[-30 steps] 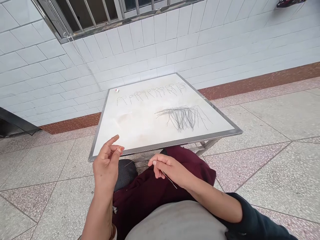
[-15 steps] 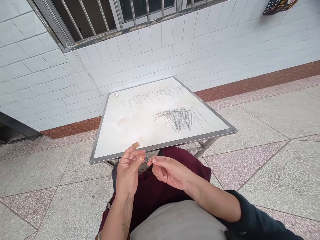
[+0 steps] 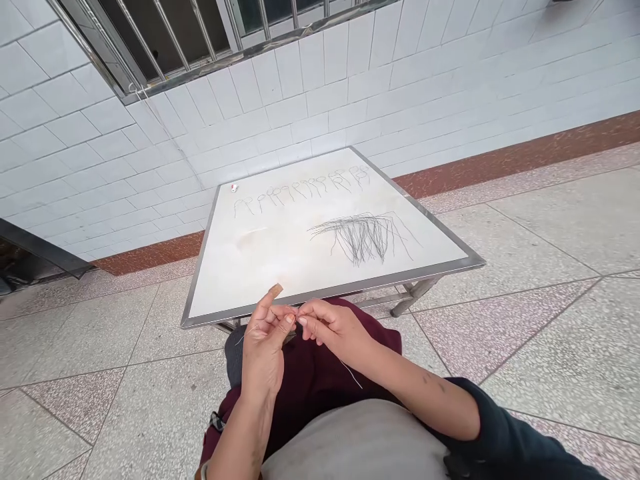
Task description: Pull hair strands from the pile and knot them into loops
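Note:
My left hand [image 3: 264,350] is raised just off the table's near edge, thumb and a finger pinched together, the index finger with a tan wrap on its tip held up. Its pinch is on a thin wire [image 3: 353,375]. My right hand [image 3: 343,333] meets it fingertip to fingertip, also pinching the wire, whose loose end trails below that palm. The exact bend between the fingertips is hidden. Beyond my hands, a heap of thin dark wires [image 3: 363,237] lies on the white table [image 3: 225,267]. Several looped wires [image 3: 315,187] form a row farther back.
A small white and red object [image 3: 234,188] sits at the table's far left corner. The metal-rimmed table stands near a white tiled wall [image 3: 280,120] under a barred window [image 3: 175,40]. My legs [image 3: 320,373] are at the table's near edge.
My right hand has turned and moved in to touch the left fingertips, closing the small gap between them. The wire's loose end now hangs lower, below the right hand. The view has shifted slightly.

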Action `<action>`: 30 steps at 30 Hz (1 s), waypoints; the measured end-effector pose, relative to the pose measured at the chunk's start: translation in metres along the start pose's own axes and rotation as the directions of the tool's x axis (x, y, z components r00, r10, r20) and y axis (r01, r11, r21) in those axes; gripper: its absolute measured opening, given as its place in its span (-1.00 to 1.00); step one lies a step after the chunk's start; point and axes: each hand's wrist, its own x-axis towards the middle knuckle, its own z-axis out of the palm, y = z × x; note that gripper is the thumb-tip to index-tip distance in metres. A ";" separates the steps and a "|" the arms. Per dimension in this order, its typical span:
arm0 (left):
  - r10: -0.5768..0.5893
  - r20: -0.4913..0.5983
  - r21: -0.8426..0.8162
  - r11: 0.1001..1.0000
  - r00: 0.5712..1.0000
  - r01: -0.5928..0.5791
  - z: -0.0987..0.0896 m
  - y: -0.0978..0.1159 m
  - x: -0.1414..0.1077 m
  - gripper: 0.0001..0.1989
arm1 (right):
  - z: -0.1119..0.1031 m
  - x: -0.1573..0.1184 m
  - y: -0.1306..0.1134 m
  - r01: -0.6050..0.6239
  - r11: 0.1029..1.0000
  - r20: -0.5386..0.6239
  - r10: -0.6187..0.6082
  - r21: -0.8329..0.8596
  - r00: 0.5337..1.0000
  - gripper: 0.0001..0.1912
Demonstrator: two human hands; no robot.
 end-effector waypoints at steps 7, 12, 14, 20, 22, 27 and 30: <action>0.008 -0.295 0.052 0.999 0.956 0.008 -0.035 0.010 0.034 -0.51 | -0.023 0.018 -0.003 -0.084 0.996 0.026 0.084 -0.013 0.996 -0.86; 0.175 -0.002 0.513 0.845 0.985 -0.149 -0.013 0.055 0.042 -0.50 | -0.036 0.035 -0.010 -0.077 0.987 0.127 0.095 -0.141 0.987 -0.85; 0.128 0.114 0.613 0.771 0.985 -0.171 -0.001 0.061 0.046 -0.57 | -0.041 0.042 -0.010 -0.068 0.987 0.155 0.091 -0.145 0.984 -0.84; 0.164 0.158 0.713 0.663 0.974 -0.227 -0.004 0.066 0.062 -0.53 | -0.059 0.062 -0.007 -0.106 0.983 0.188 0.134 -0.152 0.973 -0.84; 0.182 0.184 0.756 0.602 0.966 -0.257 -0.008 0.073 0.066 -0.45 | -0.064 0.069 -0.005 -0.114 0.976 0.216 0.153 -0.185 0.964 -0.84; 0.126 0.251 0.755 0.595 0.960 -0.275 0.002 0.072 0.077 -0.51 | -0.067 0.086 -0.002 -0.030 0.963 0.332 0.122 -0.267 0.935 -0.84; 0.086 0.243 0.757 0.606 0.966 -0.244 0.007 0.058 0.087 -0.57 | -0.068 0.096 -0.002 -0.084 0.972 0.364 0.161 -0.220 0.917 -0.82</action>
